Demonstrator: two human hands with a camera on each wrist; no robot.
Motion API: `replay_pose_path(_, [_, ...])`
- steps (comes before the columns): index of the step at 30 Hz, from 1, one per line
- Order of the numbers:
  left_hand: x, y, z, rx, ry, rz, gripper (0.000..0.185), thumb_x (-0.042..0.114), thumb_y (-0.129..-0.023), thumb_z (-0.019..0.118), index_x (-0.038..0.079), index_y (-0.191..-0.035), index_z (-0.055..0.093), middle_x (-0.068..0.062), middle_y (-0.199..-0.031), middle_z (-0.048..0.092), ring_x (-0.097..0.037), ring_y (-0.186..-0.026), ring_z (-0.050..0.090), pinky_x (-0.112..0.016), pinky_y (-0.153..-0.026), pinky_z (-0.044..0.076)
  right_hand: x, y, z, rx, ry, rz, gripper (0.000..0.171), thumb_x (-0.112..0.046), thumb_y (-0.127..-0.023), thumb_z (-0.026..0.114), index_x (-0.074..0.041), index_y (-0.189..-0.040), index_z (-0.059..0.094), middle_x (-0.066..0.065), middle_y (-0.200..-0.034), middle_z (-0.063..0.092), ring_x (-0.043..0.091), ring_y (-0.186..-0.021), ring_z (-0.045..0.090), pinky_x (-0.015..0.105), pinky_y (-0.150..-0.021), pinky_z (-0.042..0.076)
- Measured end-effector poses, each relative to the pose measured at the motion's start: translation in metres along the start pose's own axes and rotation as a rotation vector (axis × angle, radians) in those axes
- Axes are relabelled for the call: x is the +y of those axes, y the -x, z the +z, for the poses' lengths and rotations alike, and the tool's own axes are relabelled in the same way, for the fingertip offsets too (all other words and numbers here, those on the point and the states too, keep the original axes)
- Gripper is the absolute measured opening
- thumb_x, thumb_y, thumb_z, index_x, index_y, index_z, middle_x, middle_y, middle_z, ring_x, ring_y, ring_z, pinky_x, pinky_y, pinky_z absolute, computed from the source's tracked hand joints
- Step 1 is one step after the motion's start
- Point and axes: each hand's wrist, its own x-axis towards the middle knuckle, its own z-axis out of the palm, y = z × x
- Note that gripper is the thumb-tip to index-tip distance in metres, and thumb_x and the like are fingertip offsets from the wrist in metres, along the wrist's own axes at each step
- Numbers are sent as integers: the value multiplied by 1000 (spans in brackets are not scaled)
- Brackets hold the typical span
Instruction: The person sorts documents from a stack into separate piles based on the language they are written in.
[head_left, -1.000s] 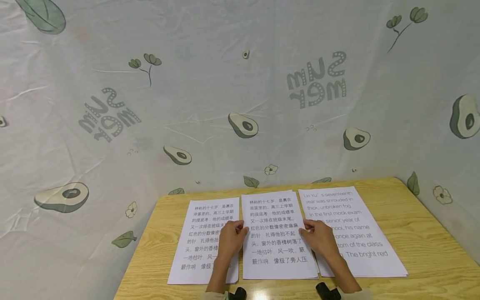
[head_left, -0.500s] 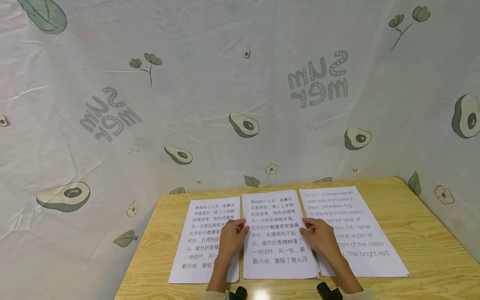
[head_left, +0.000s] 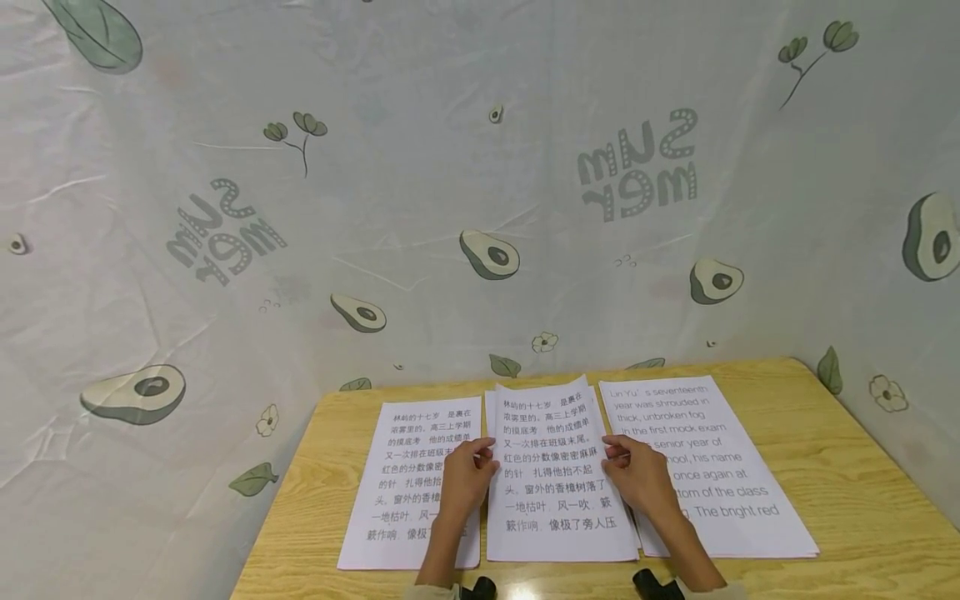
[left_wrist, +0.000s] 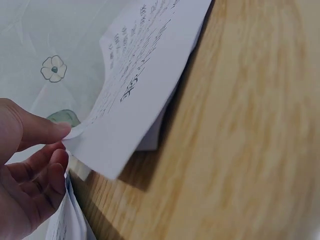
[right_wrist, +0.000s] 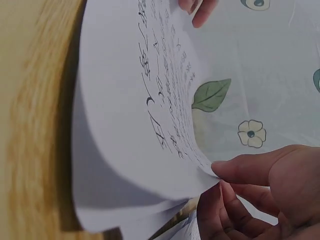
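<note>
Top sheet (head_left: 551, 467) of middle stack, table (head_left: 840, 467) centre. Left hand (head_left: 465, 477) pinches edge at 9 o'clock, right hand (head_left: 637, 473) at 3 o'clock. Lift evenly, peel single sheet only.

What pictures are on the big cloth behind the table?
The cloth is pale white with green avocado halves, leaves, small flowers and grey lettering. The head view shows it best.

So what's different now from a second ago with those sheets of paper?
The top middle sheet has lifted: its far edge now rises off the stack as the left hand and right hand pinch its side edges. The left stack, the English stack and the table stayed put.
</note>
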Motion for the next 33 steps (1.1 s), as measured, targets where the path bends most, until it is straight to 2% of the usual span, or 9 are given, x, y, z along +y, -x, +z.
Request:
replay_pose_path(14, [2,-1,0,29,67,-23,40,-9,-86,77,4,-124,78,-2,-93,71,-9,-82,67,-19,-71,56,-1,0,-3,25,-20,-1,29,-1,-93,72,5,-121,76,9,-98,79,21,-89,76,22,-75,56])
replay_pose_path(28, [4,-1,-5,53,115,-38,39,-8,-86,77,5,-123,78,-3,-97,74,-11,-87,69,-22,-76,58,0,1,-10,32,-64,0,31,-3,-95,72,2,-125,76,12,-105,78,22,-93,74,23,-79,56])
replay_pose_path(33, [1,0,-6,46,141,-49,39,-7,-87,77,5,-124,78,-3,-99,74,-12,-89,69,-21,-76,58,3,1,-11,2,-117,37,34,-6,-96,72,2,-129,74,12,-108,77,21,-96,74,21,-80,55])
